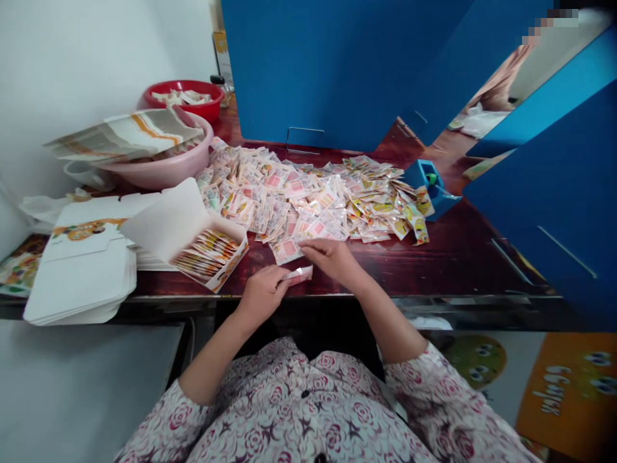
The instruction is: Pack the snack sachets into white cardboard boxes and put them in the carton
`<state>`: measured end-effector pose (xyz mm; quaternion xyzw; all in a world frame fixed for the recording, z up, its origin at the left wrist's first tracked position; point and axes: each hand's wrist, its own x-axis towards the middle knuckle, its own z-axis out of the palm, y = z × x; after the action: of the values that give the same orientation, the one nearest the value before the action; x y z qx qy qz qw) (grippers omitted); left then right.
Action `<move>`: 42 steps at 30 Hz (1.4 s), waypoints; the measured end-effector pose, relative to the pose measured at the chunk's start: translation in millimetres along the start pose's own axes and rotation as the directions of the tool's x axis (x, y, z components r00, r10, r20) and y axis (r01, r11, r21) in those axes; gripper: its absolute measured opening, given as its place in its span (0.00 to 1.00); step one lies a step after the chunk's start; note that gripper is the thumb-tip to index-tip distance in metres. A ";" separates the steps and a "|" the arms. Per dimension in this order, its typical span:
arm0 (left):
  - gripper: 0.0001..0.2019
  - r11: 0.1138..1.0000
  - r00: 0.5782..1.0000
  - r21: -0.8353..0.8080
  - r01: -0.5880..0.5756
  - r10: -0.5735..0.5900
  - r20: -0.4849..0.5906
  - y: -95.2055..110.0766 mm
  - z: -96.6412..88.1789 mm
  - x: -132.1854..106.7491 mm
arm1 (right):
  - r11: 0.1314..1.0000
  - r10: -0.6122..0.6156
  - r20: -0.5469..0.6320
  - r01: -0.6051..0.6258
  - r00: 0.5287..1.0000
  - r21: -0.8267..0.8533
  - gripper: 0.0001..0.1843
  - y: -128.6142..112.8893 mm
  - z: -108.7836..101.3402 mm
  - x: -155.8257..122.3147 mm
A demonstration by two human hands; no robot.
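Observation:
A wide heap of small pink and yellow printed packets (308, 196) covers the dark red table (453, 257). My left hand (263, 292) is closed round a thin stack of pink packets (299, 275) near the table's front edge. My right hand (330, 256) lies palm down at the heap's near edge, fingertips pressed on a pink packet there. To the left an open white carton (202, 241) holds a row of packets standing on edge.
Flat white carton blanks (81, 276) are stacked at the left. A pink basin (164, 168) with folded cartons and a red bowl (186, 96) sit behind. Blue partition panels (337, 71) stand at the back and right; a blue tape dispenser (429, 186) sits beside the heap.

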<state>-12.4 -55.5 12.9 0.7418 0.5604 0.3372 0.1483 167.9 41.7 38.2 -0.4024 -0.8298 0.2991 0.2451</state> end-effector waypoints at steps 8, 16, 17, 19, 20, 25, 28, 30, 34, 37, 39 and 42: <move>0.07 0.995 0.999 -0.095 0.038 -0.039 -0.010 -0.8 -3.2 -1.2 | 0.830 0.098 0.182 0.020 0.979 -0.557 0.13 -5.8 8.8 35.0; 0.05 0.994 0.985 -0.069 -0.088 0.077 -0.157 -3.3 3.6 3.1 | 0.956 -0.053 0.093 0.077 0.994 -0.284 0.04 4.2 -2.4 14.4; 0.05 0.992 0.985 -0.073 -0.102 0.090 -0.147 -3.6 4.6 5.0 | 0.983 -0.044 0.108 0.063 0.993 -0.174 0.05 6.0 -3.4 7.8; 0.06 0.985 0.989 -0.119 -0.124 0.113 -0.094 -4.4 7.4 8.6 | 0.998 -0.005 0.171 -0.006 0.985 0.067 0.07 11.8 -5.7 -6.0; 0.07 0.981 0.991 -0.146 -0.127 0.119 -0.063 -4.7 9.0 10.1 | 0.986 0.005 0.197 -0.038 0.980 0.163 0.08 16.2 -7.5 -11.8; 0.07 0.973 0.997 -0.220 -0.072 0.062 -0.050 -3.7 14.6 13.5 | 0.997 0.010 -0.041 -0.007 0.999 0.073 0.17 46.1 -25.8 -13.2; 0.17 0.965 0.999 -0.259 0.032 -0.037 -0.015 -1.5 14.3 14.0 | 0.951 -0.106 -0.013 0.098 0.994 -0.294 0.25 55.4 -37.7 4.9; 0.25 0.962 0.994 -0.250 0.110 -0.104 0.038 -1.0 13.4 14.1 | 0.861 -0.128 0.123 0.172 0.984 -0.478 0.30 55.0 -43.6 16.7; 0.15 0.965 0.994 -0.243 0.096 -0.080 0.076 -2.7 12.6 13.8 | 0.695 -0.116 0.277 0.277 0.954 -0.664 0.31 48.7 -52.9 30.5; 0.10 0.968 0.996 -0.240 0.073 -0.057 0.075 -2.0 11.0 14.4 | 0.633 -0.102 0.323 0.312 0.941 -0.709 0.23 46.7 -59.5 34.9; 0.08 0.970 0.994 -0.231 0.079 -0.060 0.089 0.1 8.6 15.4 | 0.625 -0.121 0.325 0.327 0.938 -0.709 0.16 46.5 -62.7 35.9; 0.07 0.970 0.990 -0.226 0.088 -0.060 0.128 3.5 4.4 17.0 | 0.666 -0.138 0.307 0.318 0.942 -0.675 0.09 45.3 -65.0 32.7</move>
<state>-4.5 -40.1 17.4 0.7168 0.5348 0.3494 0.2796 215.4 110.3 57.8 -0.3206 -0.9465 -0.0363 0.0074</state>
